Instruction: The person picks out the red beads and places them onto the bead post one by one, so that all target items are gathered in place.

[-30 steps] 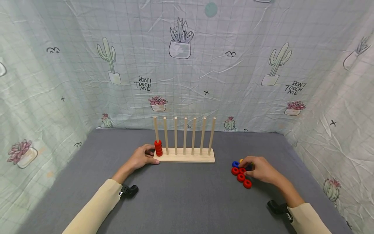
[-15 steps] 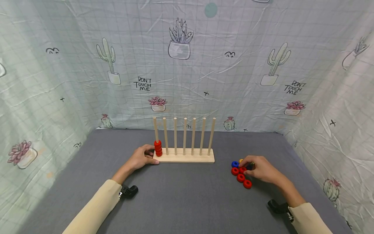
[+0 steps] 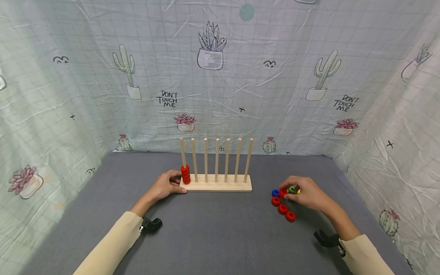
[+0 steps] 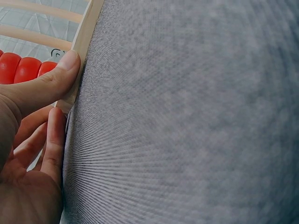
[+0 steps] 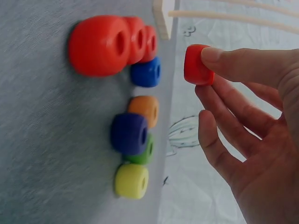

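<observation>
A wooden peg rack [image 3: 216, 186] with several upright pegs stands on the table, and a stack of red beads [image 3: 186, 175] sits on its leftmost peg. My left hand [image 3: 164, 186] grips the left end of the base, thumb [image 4: 60, 74] along its front edge and fingers behind. To the right of the rack, my right hand [image 3: 306, 192] pinches a red bead [image 5: 198, 65] between thumb and fingers, above the table in the right wrist view. Under and beside that hand lie three red beads [image 3: 282, 209], a blue bead [image 3: 275, 193] and a green bead [image 3: 291, 189].
In the right wrist view, an orange bead [image 5: 145, 111], a dark blue bead [image 5: 127, 134] and a yellow bead [image 5: 131, 181] also lie on the grey table [image 3: 220, 236]. A printed cactus curtain [image 3: 240, 88] surrounds the table's back and sides.
The right hand has lifted slightly, raising one red bead from the group, and the green bead now shows beneath it. The left hand stays at the rack.
</observation>
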`<control>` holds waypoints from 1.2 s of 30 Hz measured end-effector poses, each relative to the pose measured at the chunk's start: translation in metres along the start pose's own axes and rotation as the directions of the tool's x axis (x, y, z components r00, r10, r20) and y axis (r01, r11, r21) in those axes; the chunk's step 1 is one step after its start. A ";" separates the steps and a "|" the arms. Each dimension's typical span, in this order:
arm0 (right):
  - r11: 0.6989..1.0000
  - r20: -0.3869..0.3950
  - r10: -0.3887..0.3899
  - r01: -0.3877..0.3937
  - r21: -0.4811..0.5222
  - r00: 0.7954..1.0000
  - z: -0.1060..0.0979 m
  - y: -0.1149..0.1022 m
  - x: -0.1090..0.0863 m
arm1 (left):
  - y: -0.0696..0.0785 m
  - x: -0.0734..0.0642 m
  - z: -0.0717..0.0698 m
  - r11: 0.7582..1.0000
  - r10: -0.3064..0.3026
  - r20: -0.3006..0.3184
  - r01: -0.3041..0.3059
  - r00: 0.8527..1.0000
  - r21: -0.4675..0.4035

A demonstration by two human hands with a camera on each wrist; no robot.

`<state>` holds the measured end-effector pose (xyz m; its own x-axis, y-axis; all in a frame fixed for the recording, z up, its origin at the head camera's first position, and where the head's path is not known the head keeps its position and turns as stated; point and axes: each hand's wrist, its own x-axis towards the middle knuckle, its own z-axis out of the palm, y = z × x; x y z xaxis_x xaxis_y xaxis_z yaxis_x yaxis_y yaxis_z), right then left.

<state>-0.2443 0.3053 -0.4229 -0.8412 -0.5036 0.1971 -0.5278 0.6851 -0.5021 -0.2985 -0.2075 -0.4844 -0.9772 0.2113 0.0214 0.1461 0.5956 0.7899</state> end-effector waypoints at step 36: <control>0.984 0.034 -0.176 0.177 -0.028 0.984 -0.003 -0.089 0.073 | -0.003 0.001 0.000 1.000 0.004 0.005 -0.004 1.000 -0.003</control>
<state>-0.2591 0.2095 -0.3610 -0.7307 -0.6338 0.2538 -0.6714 0.5999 -0.4351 -0.3003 -0.2089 -0.4871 -0.9758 0.2176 0.0217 0.1497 0.5923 0.7917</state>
